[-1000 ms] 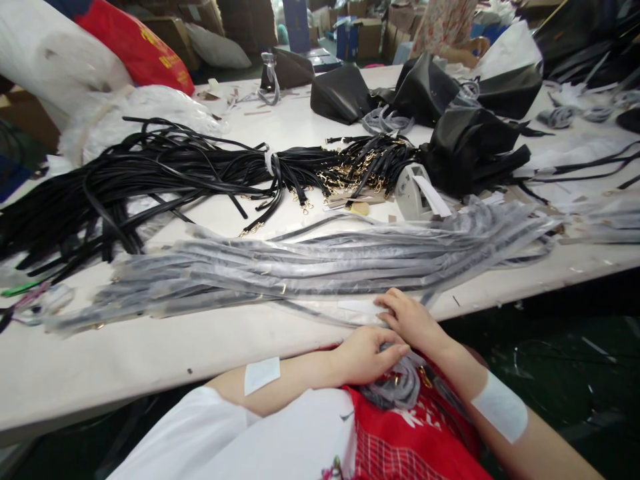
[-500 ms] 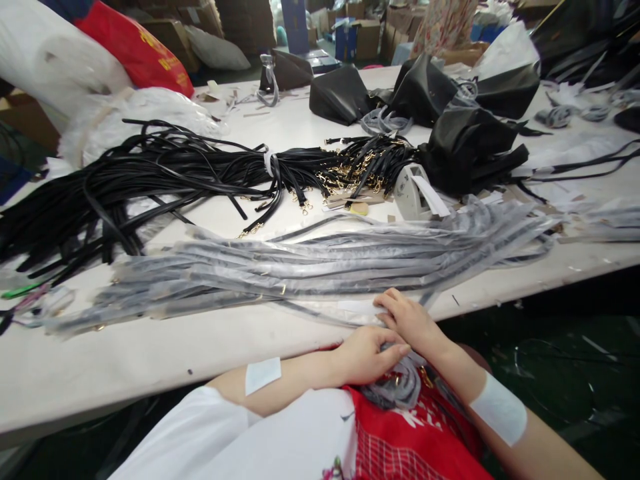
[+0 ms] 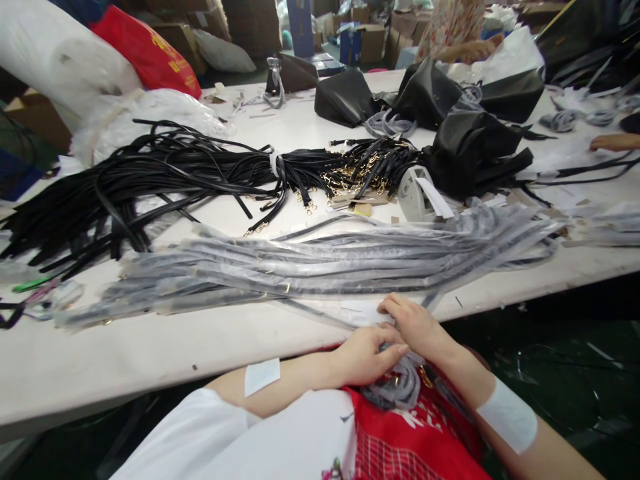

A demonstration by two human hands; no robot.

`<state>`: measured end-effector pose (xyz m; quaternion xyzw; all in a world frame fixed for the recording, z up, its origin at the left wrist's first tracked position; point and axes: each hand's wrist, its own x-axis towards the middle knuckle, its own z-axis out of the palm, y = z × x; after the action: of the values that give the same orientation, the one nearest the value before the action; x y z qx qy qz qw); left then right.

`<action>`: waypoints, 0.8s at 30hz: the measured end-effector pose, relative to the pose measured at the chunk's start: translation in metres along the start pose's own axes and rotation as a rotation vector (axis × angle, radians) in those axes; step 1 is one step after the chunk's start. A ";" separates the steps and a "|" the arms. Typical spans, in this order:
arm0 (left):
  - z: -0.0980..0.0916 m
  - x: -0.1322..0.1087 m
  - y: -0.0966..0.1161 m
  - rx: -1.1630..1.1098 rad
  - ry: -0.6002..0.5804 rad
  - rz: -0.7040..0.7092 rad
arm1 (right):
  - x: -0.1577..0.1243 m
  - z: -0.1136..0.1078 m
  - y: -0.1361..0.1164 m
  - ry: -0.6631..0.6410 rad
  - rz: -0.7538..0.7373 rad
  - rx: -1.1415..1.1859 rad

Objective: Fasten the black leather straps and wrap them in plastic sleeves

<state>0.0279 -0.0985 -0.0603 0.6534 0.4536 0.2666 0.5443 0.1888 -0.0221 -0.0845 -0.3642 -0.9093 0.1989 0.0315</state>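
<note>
Over my lap, at the table's front edge, my left hand (image 3: 373,355) is closed on a coiled strap (image 3: 403,387) in cloudy plastic film. My right hand (image 3: 411,321) lies just beyond it, fingers bent and pressed together beside a white slip (image 3: 361,311). What those fingers grip is hidden. A length of grey-looking strap runs from the table toward both hands. Behind them spreads a pile of film-wrapped straps (image 3: 340,270), some showing gold fittings.
Farther back lies a tied bundle of bare black straps (image 3: 200,170) with gold clasps (image 3: 370,167). A tape roll (image 3: 416,195) stands near black bags (image 3: 345,97). Crumpled plastic (image 3: 150,120) is at left. A co-worker's hand (image 3: 617,142) reaches in at right; another person stands behind the table.
The view has shifted slightly, so the table things sit a little farther right. A co-worker's hand has come in at the right edge. My hands have hardly moved.
</note>
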 end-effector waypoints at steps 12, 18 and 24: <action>-0.001 0.001 0.002 -0.038 -0.042 -0.111 | -0.004 -0.030 0.005 0.316 0.115 0.217; -0.015 0.015 -0.011 -0.242 0.180 -0.223 | -0.038 -0.069 -0.015 0.361 0.143 0.445; -0.023 0.025 -0.021 -0.522 0.205 -0.258 | -0.063 -0.068 -0.041 0.232 0.081 0.120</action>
<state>0.0136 -0.0662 -0.0780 0.3984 0.5016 0.3674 0.6743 0.2219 -0.0682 -0.0010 -0.4188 -0.8705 0.2105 0.1499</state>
